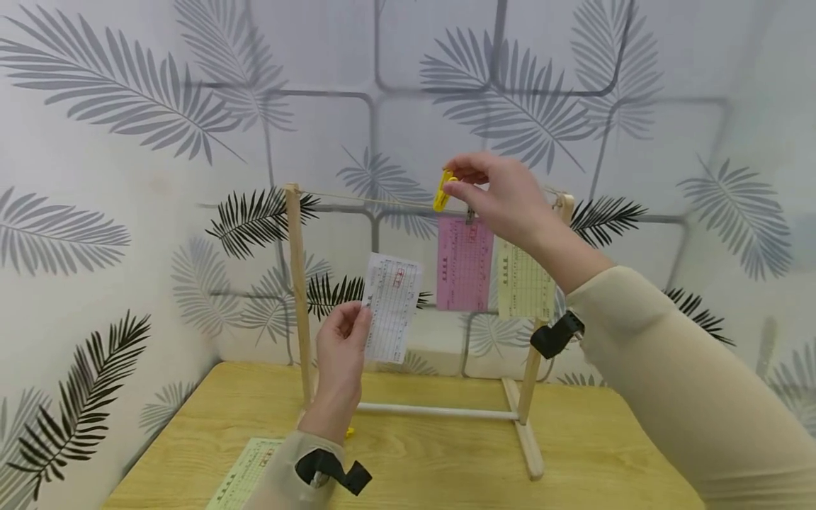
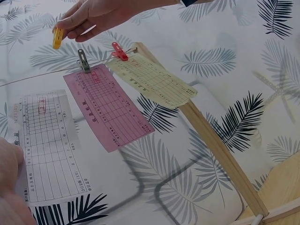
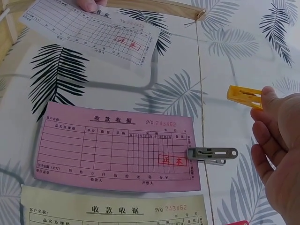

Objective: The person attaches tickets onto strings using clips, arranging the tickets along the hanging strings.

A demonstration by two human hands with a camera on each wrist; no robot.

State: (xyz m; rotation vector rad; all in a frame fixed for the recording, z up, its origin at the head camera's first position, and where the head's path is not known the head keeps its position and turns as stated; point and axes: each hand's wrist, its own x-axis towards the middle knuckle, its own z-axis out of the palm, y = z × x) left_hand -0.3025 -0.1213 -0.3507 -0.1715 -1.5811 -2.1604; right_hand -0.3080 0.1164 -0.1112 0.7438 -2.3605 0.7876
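Note:
My left hand point(image 1: 341, 350) pinches a white receipt slip point(image 1: 394, 312) by its left edge, below the string and left of the hanging slips. Between thumb and fingers, my right hand point(image 1: 503, 195) holds a yellow clothespin point(image 1: 442, 191) just above the string point(image 1: 376, 201). A pink receipt slip point(image 3: 117, 147) hangs from the string by a grey clothespin point(image 3: 213, 153). Beside it a pale yellow receipt slip point(image 2: 152, 79) hangs from a red clothespin point(image 2: 120, 51). In the right wrist view the yellow clothespin is apart from the string.
A wooden frame with upright posts point(image 1: 297, 283) and a white crossbar point(image 1: 440, 410) stands on the wooden table point(image 1: 446, 467). Another pale green slip point(image 1: 245, 473) lies at the table's front left, partly behind the left sleeve. A patterned wall point(image 1: 408, 127) rises behind.

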